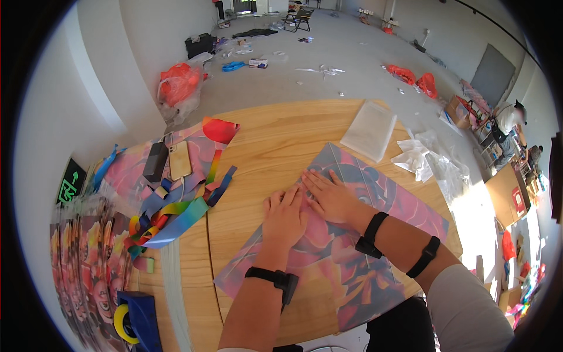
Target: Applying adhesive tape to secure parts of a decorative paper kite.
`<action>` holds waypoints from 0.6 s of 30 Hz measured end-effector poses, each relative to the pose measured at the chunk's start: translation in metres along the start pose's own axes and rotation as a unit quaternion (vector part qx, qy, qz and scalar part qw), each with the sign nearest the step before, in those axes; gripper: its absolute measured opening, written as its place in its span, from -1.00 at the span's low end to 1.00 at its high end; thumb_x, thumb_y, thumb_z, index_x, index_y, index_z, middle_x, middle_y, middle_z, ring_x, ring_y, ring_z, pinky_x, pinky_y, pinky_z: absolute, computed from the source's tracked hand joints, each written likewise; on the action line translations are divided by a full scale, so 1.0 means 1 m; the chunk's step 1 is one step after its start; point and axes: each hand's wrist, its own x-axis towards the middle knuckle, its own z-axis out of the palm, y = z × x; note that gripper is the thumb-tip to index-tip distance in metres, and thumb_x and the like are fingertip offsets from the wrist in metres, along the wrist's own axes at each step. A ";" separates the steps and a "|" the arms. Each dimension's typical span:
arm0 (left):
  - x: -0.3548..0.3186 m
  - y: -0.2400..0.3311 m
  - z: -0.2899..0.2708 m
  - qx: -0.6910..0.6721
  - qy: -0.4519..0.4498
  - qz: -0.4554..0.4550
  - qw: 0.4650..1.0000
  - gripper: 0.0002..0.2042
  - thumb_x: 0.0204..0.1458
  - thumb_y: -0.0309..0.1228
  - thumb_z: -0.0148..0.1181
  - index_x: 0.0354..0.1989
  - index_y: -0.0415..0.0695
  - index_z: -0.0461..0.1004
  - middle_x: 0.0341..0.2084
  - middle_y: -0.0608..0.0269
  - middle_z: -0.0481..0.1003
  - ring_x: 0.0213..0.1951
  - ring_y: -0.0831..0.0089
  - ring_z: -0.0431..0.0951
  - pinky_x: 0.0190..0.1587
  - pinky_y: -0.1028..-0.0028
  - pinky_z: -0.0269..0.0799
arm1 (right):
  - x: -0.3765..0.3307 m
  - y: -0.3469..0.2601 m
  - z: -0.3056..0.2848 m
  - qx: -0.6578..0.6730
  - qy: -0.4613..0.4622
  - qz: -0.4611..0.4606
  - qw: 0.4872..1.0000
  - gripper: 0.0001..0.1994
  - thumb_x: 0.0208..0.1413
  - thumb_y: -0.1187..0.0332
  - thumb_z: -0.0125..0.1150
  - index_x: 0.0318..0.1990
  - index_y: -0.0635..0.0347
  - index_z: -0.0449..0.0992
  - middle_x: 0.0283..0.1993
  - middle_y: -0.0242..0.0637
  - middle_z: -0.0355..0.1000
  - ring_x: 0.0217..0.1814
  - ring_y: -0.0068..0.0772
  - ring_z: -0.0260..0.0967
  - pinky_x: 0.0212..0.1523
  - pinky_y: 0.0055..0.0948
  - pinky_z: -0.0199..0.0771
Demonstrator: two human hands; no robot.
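A large printed sheet in faded pink and grey-blue lies at an angle on the wooden table, with straight crease lines across it. My left hand rests on its upper left part, fingers together and pointing away from me. Beside it, my right hand lies flat with its fingers spread, pressing on the sheet near its upper corner. The fingertips of both hands come close together, and neither hand grips anything visible. Black straps with small devices circle both my forearms.
Multicoloured ribbon strips, a phone and a black box lie at the left. A blue tape dispenser stands near left, by packaged prints. Clear plastic sleeves lie far right. A person is in the right background.
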 end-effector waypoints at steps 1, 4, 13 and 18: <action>-0.001 0.001 0.000 -0.013 0.004 -0.001 1.000 -0.46 0.00 -0.30 0.11 0.23 -0.09 0.43 0.22 0.38 0.39 0.12 0.22 0.34 0.23 0.18 0.17 | -0.002 -0.001 0.000 -0.006 0.001 0.029 1.000 -0.35 0.30 0.11 -0.08 0.46 0.25 0.09 0.57 -0.14 0.00 0.62 -0.16 -0.11 0.51 0.20 -0.15; 0.001 0.002 -0.003 -0.018 -0.011 -0.004 1.000 -0.48 0.01 -0.32 0.10 0.22 -0.08 0.45 0.23 0.41 0.39 0.11 0.23 0.35 0.24 0.18 0.16 | -0.001 0.005 0.000 -0.025 -0.008 0.032 0.999 -0.34 0.29 0.10 -0.07 0.47 0.25 0.08 0.57 -0.16 -0.02 0.62 -0.16 -0.11 0.49 0.27 -0.15; 0.003 -0.009 0.000 -0.131 0.003 -0.028 0.991 -0.58 0.03 -0.45 0.01 0.09 -0.06 0.57 0.12 0.31 0.53 0.12 0.21 0.40 0.24 0.20 0.18 | -0.002 0.009 0.001 -0.044 0.020 0.077 0.996 -0.36 0.31 0.09 -0.10 0.43 0.31 0.14 0.54 -0.06 0.05 0.56 -0.09 0.02 0.48 0.12 0.00; 0.004 -0.028 0.006 -0.273 0.033 -0.074 0.958 -0.70 0.01 -0.51 0.03 -0.12 -0.08 0.61 0.01 0.24 0.57 0.09 0.17 0.44 0.19 0.18 0.22 | -0.031 -0.006 -0.037 -0.014 0.066 0.067 0.996 -0.43 0.30 0.15 -0.02 0.34 0.35 0.25 0.48 0.01 0.13 0.52 -0.04 0.10 0.44 0.03 0.10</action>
